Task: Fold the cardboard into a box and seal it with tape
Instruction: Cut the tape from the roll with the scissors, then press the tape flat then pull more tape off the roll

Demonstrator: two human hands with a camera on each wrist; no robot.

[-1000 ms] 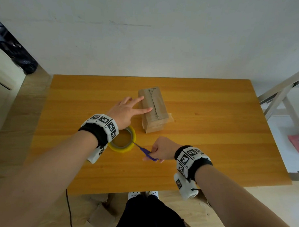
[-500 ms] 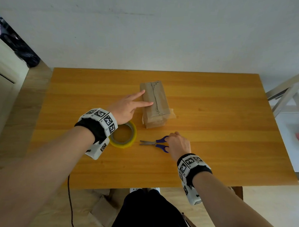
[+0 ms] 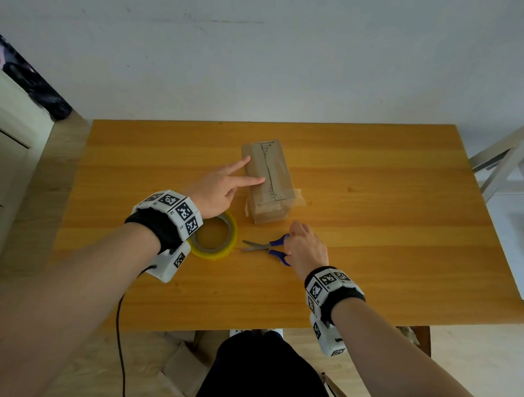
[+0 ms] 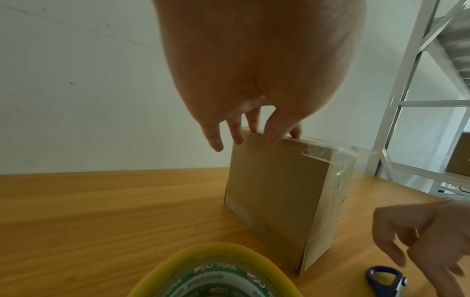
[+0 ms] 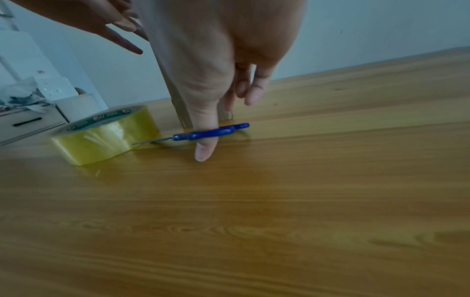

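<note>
Both hands are over the table [image 3: 372, 263]. Left hand [image 3: 216, 190]: fingers straight and spread, fingertips [image 4: 254, 122] resting on the top edge of the box [image 3: 269, 180]; it holds nothing. Right hand [image 3: 306, 245]: fingers loosely extended, hovering over the handles of the scissors [image 3: 270, 248] without gripping them; whether it touches them cannot be told.

Item count, left to right: one roll of tape [image 3: 215, 239], one pair of scissors, one box.

The roll of tape lies flat, partly beneath the left wrist. The scissors lie flat just beside the roll, blades pointing toward it, blue handles toward the right hand. The box stands closed near the table centre, just beyond the scissors, between the two hands and nearer the left. Clear tape [image 4: 340, 158] covers its top seam and runs down the near end.
</note>
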